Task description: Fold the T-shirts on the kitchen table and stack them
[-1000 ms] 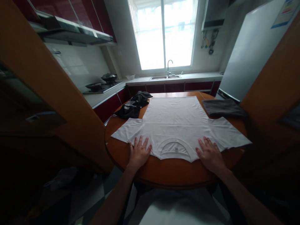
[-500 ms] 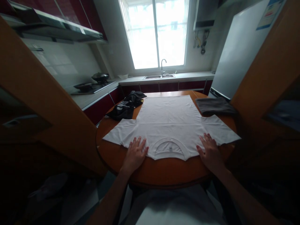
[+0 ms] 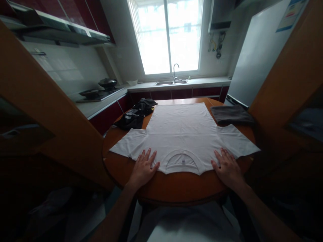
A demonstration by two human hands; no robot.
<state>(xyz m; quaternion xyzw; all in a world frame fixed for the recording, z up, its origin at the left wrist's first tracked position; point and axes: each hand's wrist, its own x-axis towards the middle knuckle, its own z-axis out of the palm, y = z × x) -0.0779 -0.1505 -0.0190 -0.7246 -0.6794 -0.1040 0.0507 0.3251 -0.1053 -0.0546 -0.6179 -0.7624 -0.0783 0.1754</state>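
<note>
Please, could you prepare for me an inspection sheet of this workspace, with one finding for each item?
Surface: round-edged wooden table, brown.
Things at the hands: white T-shirt, spread flat, collar towards the person, sleeves out to both sides.
Clutter: crumpled dark garment at the far left; folded grey cloth at the far right.
Hands: left hand and right hand open, fingers on the T-shirt, one each side of the collar.
Cables: nothing seen for certain.
Surroundings: bright window behind a tap; lidded pan at left.

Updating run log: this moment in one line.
left hand: open, on white shirt left of collar | right hand: open, on shirt right of collar | shirt: spread on table
</note>
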